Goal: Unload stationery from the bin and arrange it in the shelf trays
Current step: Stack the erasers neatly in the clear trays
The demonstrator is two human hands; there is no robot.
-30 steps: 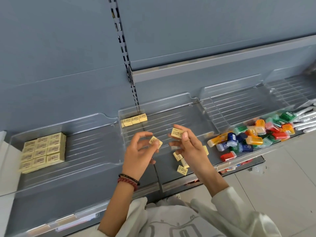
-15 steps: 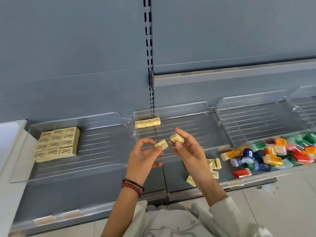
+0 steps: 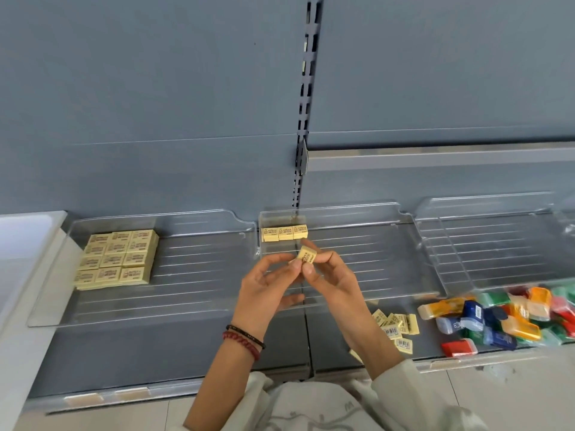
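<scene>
Head view, the only one you have. Your right hand point(image 3: 333, 284) pinches a small yellow eraser point(image 3: 307, 256) between thumb and fingertips, printed face up, held in the air over the clear middle tray point(image 3: 357, 209). Your left hand point(image 3: 264, 293) comes in from the other side, thumb and forefinger curled and closing on the same eraser's near-left edge. A sliver of yellow shows under those tips, and I cannot tell whether that is a second eraser.

Just beyond the grip, a row of three erasers point(image 3: 284, 233) sits against the tray's back wall, touching side by side. To the right of the grip and nearer to you, loose erasers point(image 3: 396, 325) lie scattered on the bare shelf. Far left of the grip, a packed block of erasers point(image 3: 118, 259) fills the back corner of the left tray.

This piece looks light, blocky and slightly rubbery, with a paper sleeve, so it should not slip or break. Hold it by the two long sides and keep the label up. Then I judge you can butt it against the row's right end without nudging the three out of line.
</scene>
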